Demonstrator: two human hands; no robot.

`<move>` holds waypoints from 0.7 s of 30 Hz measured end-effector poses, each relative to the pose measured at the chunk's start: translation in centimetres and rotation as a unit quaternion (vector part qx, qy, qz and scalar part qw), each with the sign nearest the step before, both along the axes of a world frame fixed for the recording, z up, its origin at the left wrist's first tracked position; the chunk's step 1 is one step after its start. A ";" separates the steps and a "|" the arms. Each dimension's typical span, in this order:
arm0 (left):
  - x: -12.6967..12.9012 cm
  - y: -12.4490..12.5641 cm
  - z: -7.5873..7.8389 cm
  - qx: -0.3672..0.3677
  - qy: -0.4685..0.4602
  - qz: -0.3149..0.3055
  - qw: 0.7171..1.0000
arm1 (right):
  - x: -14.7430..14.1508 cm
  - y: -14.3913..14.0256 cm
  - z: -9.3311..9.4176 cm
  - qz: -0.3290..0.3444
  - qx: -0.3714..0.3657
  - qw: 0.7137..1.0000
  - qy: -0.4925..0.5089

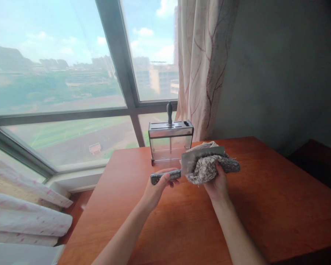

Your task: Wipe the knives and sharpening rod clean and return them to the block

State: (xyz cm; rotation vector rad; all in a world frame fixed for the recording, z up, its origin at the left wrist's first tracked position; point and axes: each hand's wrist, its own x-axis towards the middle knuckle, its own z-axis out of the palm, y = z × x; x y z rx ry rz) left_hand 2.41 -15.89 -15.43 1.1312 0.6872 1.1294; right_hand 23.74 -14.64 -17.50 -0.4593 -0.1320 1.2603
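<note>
The two forearms are extending from the bottom edge over the wooden table (264, 206). The left hand (157, 187) is closing around the handle of a cleaver (194, 162), holding its blade level above the tabletop. The right hand (217, 184) is gripping a mottled grey cloth (209, 167), pressing it against the blade. Just behind, a clear knife block (171, 141) is standing near the window (71, 73), with one dark handle (169, 112) protruding upright. A patterned curtain (204, 62) is hanging beside it.

Both bare forearms extended forward, left hand (156, 187) closed in a grip, right hand (218, 183) raised, fingers curled shut.
</note>
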 end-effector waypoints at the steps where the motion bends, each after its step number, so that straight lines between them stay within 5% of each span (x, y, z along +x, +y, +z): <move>1: 0.0 0.0 0.0 -0.004 -0.005 0.003 1.000 | 0.0 -0.1 0.0 0.001 0.006 1.000 0.002; 12: 1.5 -0.6 -1.8 -0.023 -0.035 0.017 0.999 | -3.8 -1.6 -0.3 0.142 0.010 0.989 -0.034; 21: 1.2 -0.4 -1.3 0.023 0.018 0.074 0.997 | -5.6 -2.3 -0.2 0.163 0.036 0.983 -0.081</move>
